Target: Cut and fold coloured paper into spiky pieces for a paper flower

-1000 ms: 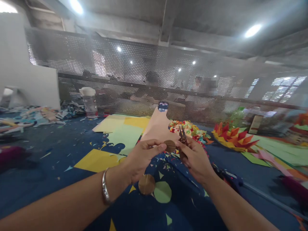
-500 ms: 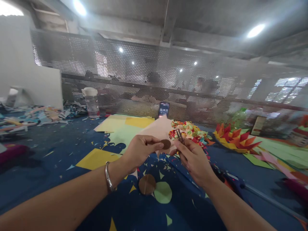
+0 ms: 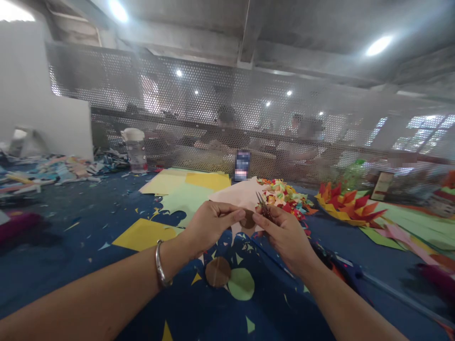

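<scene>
My left hand [image 3: 209, 222] pinches a small brown paper disc [image 3: 248, 219] between thumb and fingers, above the table. My right hand [image 3: 286, 232] is closed around small scissors [image 3: 263, 204], their narrow blades pointing up and slightly parted; the handles are mostly hidden in the palm. The right thumb meets the right edge of the disc. Below the hands, another brown paper circle [image 3: 218, 272] lies beside a pale green circle [image 3: 241, 284] on the dark blue tabletop. A pale pink sheet [image 3: 231, 191] lies behind the hands.
Yellow paper [image 3: 140, 234] and cut green sheets [image 3: 185, 199] lie left of centre. Curled colourful scraps [image 3: 287, 194] pile behind my right hand. A red-orange-yellow paper flower [image 3: 350, 206] sits rightward. A cup [image 3: 136, 151], phone [image 3: 242, 163] and perforated screen [image 3: 192, 104] stand behind.
My right hand has moved slightly left, and its thumb now touches the disc. The scissors have tilted, their blades showing more clearly. The pink sheet sits lower, uncovering more of the phone.
</scene>
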`<action>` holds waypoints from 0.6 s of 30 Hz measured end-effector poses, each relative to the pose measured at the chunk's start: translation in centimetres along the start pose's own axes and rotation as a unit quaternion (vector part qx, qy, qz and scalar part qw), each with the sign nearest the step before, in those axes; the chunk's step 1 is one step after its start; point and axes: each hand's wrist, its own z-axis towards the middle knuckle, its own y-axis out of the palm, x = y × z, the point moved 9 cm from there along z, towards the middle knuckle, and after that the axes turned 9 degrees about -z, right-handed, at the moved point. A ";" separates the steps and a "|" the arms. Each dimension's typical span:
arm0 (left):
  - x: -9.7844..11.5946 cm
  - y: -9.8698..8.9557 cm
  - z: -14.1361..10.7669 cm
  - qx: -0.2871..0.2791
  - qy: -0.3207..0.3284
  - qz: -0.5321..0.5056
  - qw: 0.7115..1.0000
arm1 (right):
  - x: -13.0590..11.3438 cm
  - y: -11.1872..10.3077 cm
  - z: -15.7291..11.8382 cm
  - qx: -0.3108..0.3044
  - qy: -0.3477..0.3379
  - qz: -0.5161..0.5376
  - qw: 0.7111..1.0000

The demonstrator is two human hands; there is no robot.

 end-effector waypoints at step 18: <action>0.0 -0.5 0.3 0.029 0.041 -0.055 0.997 | 0.2 0.2 0.0 -0.006 0.014 -0.027 1.000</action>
